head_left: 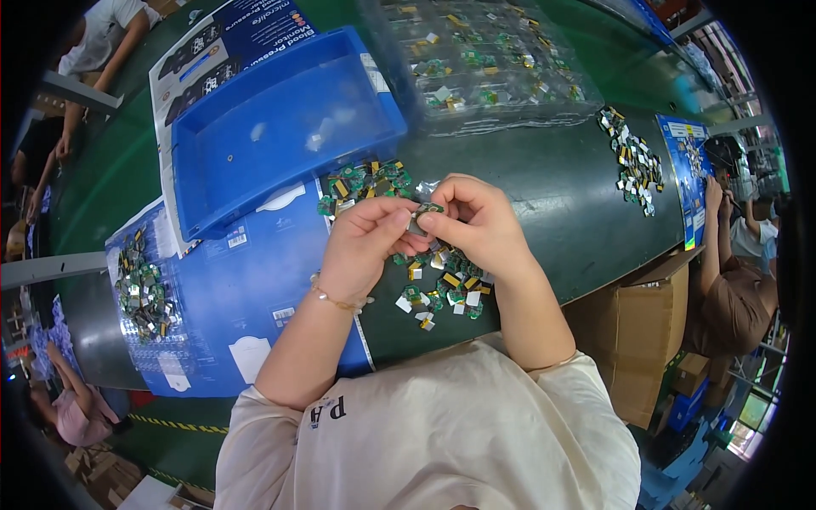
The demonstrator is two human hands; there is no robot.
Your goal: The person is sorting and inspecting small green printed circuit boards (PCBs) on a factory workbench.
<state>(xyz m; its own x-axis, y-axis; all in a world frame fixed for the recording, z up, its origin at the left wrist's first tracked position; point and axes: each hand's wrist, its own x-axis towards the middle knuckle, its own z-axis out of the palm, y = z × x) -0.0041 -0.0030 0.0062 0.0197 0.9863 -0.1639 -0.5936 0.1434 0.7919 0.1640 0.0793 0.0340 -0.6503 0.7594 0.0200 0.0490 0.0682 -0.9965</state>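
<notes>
Between my two hands, above the dark green table, is a small green circuit board (431, 208). My left hand (374, 229) pinches it from one side with thumb and fingers. My right hand (472, 219) closes on its other side, thumb pressed against it. Fingers cover much of the board. Just beyond my hands lies a loose pile of circuit boards (365, 180) with green, white and yellow parts. Nearer me, under and below my hands, more circuit boards (459, 289) are scattered on the table.
A blue plastic bin (280, 127) stands at the far left on printed cardboard. Clear trays of boards (493, 64) are stacked at the back. Another board pile (144, 289) sits left, one more (633, 161) right. A cardboard box (629, 331) stands right. Several people work around.
</notes>
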